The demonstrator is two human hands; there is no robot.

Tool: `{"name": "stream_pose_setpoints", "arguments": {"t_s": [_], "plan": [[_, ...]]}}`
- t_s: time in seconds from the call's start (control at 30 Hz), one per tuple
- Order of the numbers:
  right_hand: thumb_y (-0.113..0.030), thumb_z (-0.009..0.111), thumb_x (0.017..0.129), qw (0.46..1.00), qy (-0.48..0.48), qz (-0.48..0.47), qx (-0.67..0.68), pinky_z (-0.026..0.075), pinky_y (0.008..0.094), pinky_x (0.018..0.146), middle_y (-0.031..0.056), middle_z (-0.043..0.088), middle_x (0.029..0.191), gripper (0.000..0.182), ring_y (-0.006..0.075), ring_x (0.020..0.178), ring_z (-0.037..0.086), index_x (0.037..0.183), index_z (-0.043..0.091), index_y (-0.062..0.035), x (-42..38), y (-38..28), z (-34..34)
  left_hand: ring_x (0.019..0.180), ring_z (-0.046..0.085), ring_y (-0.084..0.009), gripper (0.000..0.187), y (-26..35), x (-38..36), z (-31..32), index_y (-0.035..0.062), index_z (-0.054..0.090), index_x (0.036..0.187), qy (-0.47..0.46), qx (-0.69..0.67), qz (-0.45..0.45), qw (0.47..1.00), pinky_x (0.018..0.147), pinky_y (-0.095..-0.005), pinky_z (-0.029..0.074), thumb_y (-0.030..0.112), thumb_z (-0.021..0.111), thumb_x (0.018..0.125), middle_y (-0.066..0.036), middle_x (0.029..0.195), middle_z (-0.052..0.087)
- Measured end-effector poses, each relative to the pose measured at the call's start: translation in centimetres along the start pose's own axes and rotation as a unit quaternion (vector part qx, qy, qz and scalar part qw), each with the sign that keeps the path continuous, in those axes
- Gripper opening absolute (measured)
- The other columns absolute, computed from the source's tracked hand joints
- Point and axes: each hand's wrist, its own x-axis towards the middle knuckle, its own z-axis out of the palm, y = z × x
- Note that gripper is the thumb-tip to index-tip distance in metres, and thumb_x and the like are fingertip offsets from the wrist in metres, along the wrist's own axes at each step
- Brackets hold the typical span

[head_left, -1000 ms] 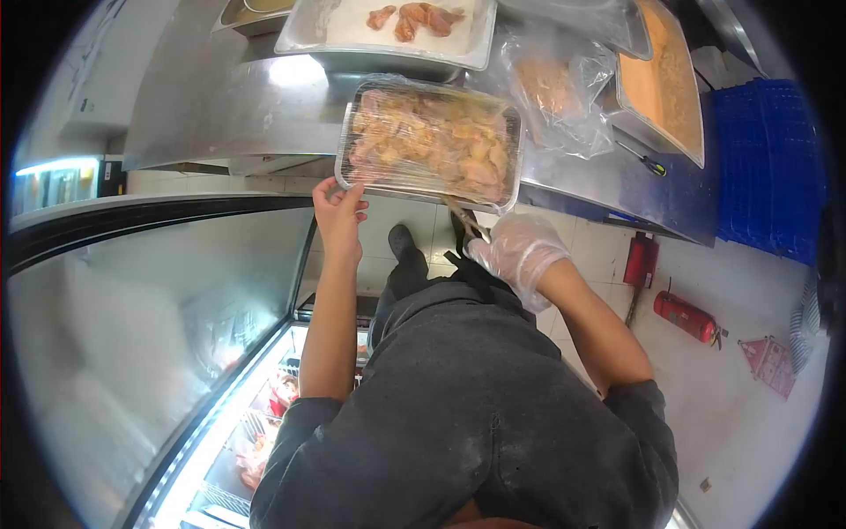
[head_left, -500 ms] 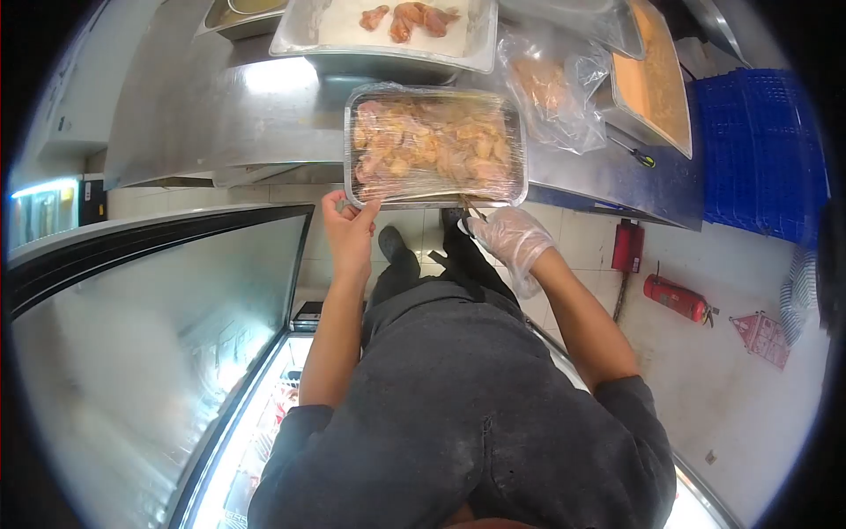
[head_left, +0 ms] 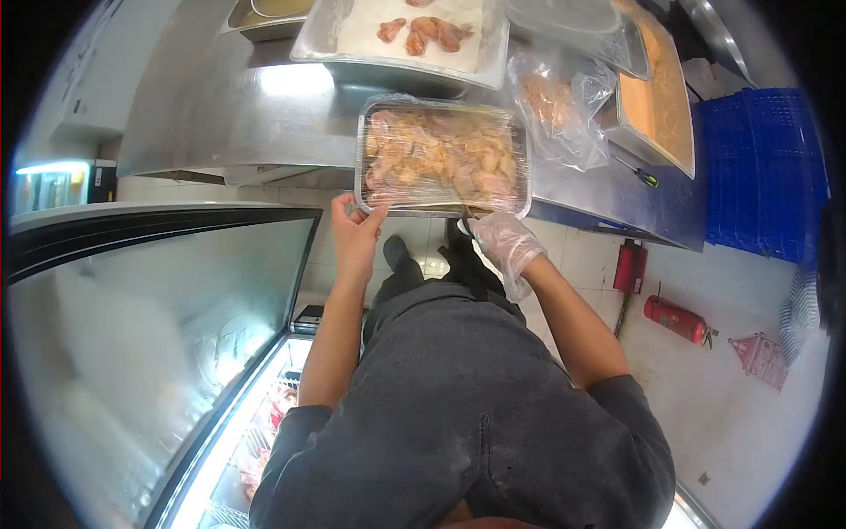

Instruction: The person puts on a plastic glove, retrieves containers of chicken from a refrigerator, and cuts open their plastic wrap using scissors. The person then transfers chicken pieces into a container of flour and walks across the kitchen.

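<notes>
A metal tray (head_left: 361,154) of raw marinated chicken pieces (head_left: 441,154), covered in clear plastic wrap, lies at the front edge of the steel table. My bare left hand (head_left: 355,236) pinches its near left corner between thumb and fingers. Whether it grips the rim, the wrap or both cannot be made out. At the near right side, my right hand (head_left: 507,242) wears a clear plastic glove. It closes on what looks like a pair of scissors (head_left: 467,225), whose narrow dark blades reach the tray's near edge. The glove hides part of the handles.
Behind the tray stands a deep metal pan (head_left: 330,48) of white flour with chicken pieces. To the right are a plastic bag (head_left: 560,110), a pan of orange crumbs (head_left: 656,106) and blue crates (head_left: 762,172). A glass freezer lid (head_left: 167,353) stands raised at left.
The whole view has shifted slightly, so the table and tray appear a little lower and further right. Both hands keep their places at the tray's near edge.
</notes>
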Motion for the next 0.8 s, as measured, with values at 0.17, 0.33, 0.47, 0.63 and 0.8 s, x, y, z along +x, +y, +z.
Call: {"name": "stream_pose_setpoints", "arguments": {"t_s": [0.17, 0.33, 0.47, 0.63, 0.8], "plan": [[-0.036, 0.049, 0.101, 0.997, -0.008, -0.073, 0.003, 0.050, 0.0505, 0.082, 0.0278, 0.067, 0.087, 0.046, 0.0443, 0.085, 0.065, 0.090, 0.069, 0.0035, -3.2, -1.0, -2.4, 0.069, 0.051, -0.0093, 0.054, -0.1, -0.1, 0.2, 0.0069, 0.042, 0.125, 0.000, -0.012, 0.003, 1.000, 0.062, -0.0254, 0.039, 0.010, 0.079, 0.087, -0.006, 0.091, 0.066], [-0.033, 0.051, 0.102, 0.995, -0.095, -0.024, 0.012, 0.049, 0.0466, 0.073, 0.0229, 0.063, 0.080, 0.039, 0.0382, 0.075, 0.060, 0.090, 0.067, 0.0008, -6.8, -2.3, -5.5, 0.068, 0.051, -0.0090, 0.054, -0.5, 0.0, 0.2, 0.0075, 0.042, 0.125, 0.002, -0.025, 0.004, 1.000, 0.062, -0.0252, 0.039, 0.010, 0.080, 0.087, -0.005, 0.090, 0.065], [-0.035, 0.053, 0.100, 0.992, -0.121, -0.008, 0.028, 0.051, 0.0516, 0.080, 0.0223, 0.065, 0.080, 0.040, 0.0409, 0.076, 0.062, 0.099, 0.070, 0.0016, -10.3, -2.1, -8.4, 0.067, 0.052, -0.0091, 0.052, -1.0, 0.2, 0.1, 0.0081, 0.042, 0.124, 0.019, -0.031, 0.010, 0.999, 0.060, -0.0247, 0.039, 0.008, 0.079, 0.087, -0.006, 0.089, 0.066], [-0.035, 0.057, 0.100, 0.993, -0.112, -0.045, 0.008, 0.050, 0.0467, 0.076, 0.0187, 0.066, 0.085, 0.037, 0.0349, 0.078, 0.063, 0.095, 0.070, -0.0010, -13.2, -4.0, -15.2, 0.069, 0.053, -0.0098, 0.056, -1.3, 0.2, 0.1, 0.0072, 0.041, 0.127, 0.024, -0.048, 0.011, 0.998, 0.061, -0.0259, 0.040, 0.009, 0.079, 0.087, -0.006, 0.089, 0.065], [-0.043, 0.061, 0.098, 0.948, 0.141, -0.246, -0.142, 0.053, 0.0461, 0.078, 0.0179, 0.069, 0.103, 0.040, 0.0354, 0.084, 0.067, 0.113, 0.070, -0.0075, -9.3, -3.1, -20.5, 0.072, 0.054, -0.0122, 0.062, -2.1, -0.2, 0.4, 0.0039, 0.039, 0.135, 0.050, -0.046, 0.015, 0.998, 0.064, -0.0274, 0.043, 0.017, 0.079, 0.088, -0.009, 0.102, 0.063]]}}
